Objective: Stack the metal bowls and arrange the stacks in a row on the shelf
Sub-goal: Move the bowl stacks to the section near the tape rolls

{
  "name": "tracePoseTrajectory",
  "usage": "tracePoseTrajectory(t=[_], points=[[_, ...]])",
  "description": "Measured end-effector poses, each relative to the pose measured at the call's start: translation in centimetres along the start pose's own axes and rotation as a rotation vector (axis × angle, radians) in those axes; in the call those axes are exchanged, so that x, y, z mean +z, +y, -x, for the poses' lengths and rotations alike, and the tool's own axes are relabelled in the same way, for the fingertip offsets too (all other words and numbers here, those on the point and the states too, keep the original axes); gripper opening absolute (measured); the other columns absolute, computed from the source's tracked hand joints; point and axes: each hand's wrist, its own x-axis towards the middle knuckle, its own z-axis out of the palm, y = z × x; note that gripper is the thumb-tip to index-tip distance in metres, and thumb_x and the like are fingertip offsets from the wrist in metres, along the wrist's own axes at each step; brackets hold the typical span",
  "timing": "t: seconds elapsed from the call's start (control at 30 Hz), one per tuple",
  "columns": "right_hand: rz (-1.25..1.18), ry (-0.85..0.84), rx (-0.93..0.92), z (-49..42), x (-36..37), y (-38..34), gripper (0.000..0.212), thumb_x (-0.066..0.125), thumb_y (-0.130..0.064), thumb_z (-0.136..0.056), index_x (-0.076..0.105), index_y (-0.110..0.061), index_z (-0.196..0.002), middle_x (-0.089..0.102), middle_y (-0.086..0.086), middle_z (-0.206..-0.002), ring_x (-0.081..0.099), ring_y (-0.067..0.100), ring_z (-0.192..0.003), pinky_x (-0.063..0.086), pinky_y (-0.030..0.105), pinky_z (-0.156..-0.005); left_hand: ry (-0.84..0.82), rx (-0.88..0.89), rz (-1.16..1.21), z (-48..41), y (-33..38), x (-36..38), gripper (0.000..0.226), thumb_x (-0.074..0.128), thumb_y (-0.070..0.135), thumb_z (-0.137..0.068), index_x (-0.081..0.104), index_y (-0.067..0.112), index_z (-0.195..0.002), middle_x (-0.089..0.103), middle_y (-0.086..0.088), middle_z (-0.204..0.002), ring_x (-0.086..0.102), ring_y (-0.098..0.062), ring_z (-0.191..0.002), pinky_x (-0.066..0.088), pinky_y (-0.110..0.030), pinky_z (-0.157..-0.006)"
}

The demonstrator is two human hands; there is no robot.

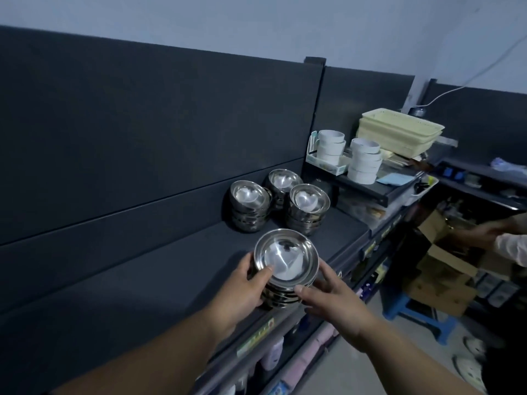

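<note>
A long dark shelf (159,283) runs from lower left toward upper right, backed by a dark panel. At its far end sit nested cream plastic baskets (399,132), with two stacks of white bowls (365,162) in front of them. On the floor to the right are open cardboard boxes (445,283) and a blue stool (419,312).

Midway along the shelf stands a cluster of three metal-bowl stacks (309,201), set close together (two in front, one behind). Well apart from them, at the shelf's front edge, is a fourth stack of metal bowls (286,259); whether it rests on the surface or is just above it, I cannot tell.

The left hand (245,289) grips this stack, thumb hooked over the top bowl's rim, fingers curled round the left side. The right hand (333,297) cups the right side, thumb tip against the near rim, fingers nearly straight and slightly spread.
</note>
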Motion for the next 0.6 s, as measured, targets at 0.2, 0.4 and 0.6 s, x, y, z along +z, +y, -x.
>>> tracePoseTrajectory(t=[0.2,0.4,0.6], points=[[0.008,-0.105,0.002,-6.9,-2.2,-0.6,0.093,0.088,-0.036,-0.065,0.036,-0.051,-0.142,0.056,-0.015,-0.138,0.059,0.010,-0.121,0.053,0.028,-0.086,0.126,-0.049,0.052,-5.9,0.1,0.5,0.054,0.059,0.042,-0.091,0.038,0.038,-0.141,0.056,0.005,-0.135,0.061,-0.011,-0.108,0.054,-0.028,-0.082],[0.001,-0.239,-0.003,-14.1,-5.1,-1.1,0.095,0.090,-0.036,-0.062,0.040,-0.046,-0.142,0.064,-0.019,-0.129,0.061,0.013,-0.121,0.049,0.037,-0.102,0.309,-0.056,0.133,-10.2,0.6,2.1,0.036,0.058,0.037,-0.092,0.049,0.039,-0.127,0.064,0.010,-0.122,0.064,-0.011,-0.106,0.056,-0.031,-0.082],[0.003,-0.325,0.024,-18.6,-7.2,-1.2,0.076,0.087,-0.024,-0.071,0.048,-0.040,-0.134,0.072,-0.007,-0.119,0.067,0.015,-0.112,0.053,0.034,-0.093,0.498,-0.037,0.221,-12.3,0.9,4.4,0.033,0.060,0.033,-0.092,0.051,0.039,-0.123,0.065,0.015,-0.117,0.063,-0.008,-0.106,0.053,-0.028,-0.081]])
